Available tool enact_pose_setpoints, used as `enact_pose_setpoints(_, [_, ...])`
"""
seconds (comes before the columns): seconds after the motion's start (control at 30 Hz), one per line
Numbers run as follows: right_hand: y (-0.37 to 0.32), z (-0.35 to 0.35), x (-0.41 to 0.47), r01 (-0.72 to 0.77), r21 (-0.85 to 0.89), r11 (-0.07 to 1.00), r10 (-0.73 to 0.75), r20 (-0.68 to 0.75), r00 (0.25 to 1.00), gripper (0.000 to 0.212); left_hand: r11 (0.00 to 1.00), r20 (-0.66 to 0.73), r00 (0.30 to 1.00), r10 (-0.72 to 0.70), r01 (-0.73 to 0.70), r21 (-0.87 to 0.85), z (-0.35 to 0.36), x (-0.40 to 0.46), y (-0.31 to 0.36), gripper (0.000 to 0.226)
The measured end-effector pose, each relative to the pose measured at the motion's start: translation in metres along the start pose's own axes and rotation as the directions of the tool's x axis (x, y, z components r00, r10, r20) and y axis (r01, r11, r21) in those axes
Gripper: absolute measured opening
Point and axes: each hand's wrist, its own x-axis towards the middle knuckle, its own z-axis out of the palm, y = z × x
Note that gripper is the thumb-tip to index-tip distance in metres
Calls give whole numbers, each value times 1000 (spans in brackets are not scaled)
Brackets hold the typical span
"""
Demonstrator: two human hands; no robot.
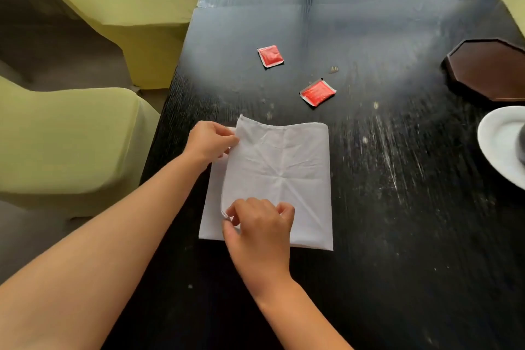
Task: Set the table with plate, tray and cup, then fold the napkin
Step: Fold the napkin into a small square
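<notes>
A white cloth napkin (287, 170) lies folded on the dark table (397, 207) near its left edge. My left hand (208, 140) pinches the far left corner of the napkin's upper layer. My right hand (260, 229) pinches the near left corner of that same layer, which is lifted slightly off the layer below. At the right edge sits a dark brown octagonal tray (488, 69). A white plate (495, 148) lies just in front of the tray, with a dark object on it cut off by the frame edge.
Two red sauce packets (270, 56) (317, 92) lie on the table beyond the napkin. Yellow-green upholstered chairs (71, 139) stand along the table's left side. The tabletop is streaked with pale marks and crumbs.
</notes>
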Motion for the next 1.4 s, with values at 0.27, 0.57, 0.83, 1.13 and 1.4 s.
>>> enact_pose_setpoints(0.27, [-7, 25, -2, 30, -74, 997, -29, 11, 1000, 14, 997, -50, 998, 29, -25, 78, -12, 0, -24, 9])
enact_pose_setpoints(0.57, [-15, 42, -5, 75, -107, 991, -71, 41, 997, 14, 984, -158, 986, 47, -19, 175, -14, -6, -37, 12])
enact_pose_setpoints(0.83, [3, 30, -3, 76, -78, 994, -79, -32, 996, 24, 973, -245, 953, 181, -138, 185, -3, -20, -38, 29])
enact_pose_setpoints(1.13, [90, -58, -12, -598, 7, 802, 598, 14, 802, 19, 984, -235, 970, -63, 100, 145, -5, -116, -81, 19])
enact_pose_setpoints(1.4, [82, -62, -22, -659, 43, 751, 650, 132, 749, 9, 973, -80, 970, -229, 227, -37, -7, -151, -94, 15])
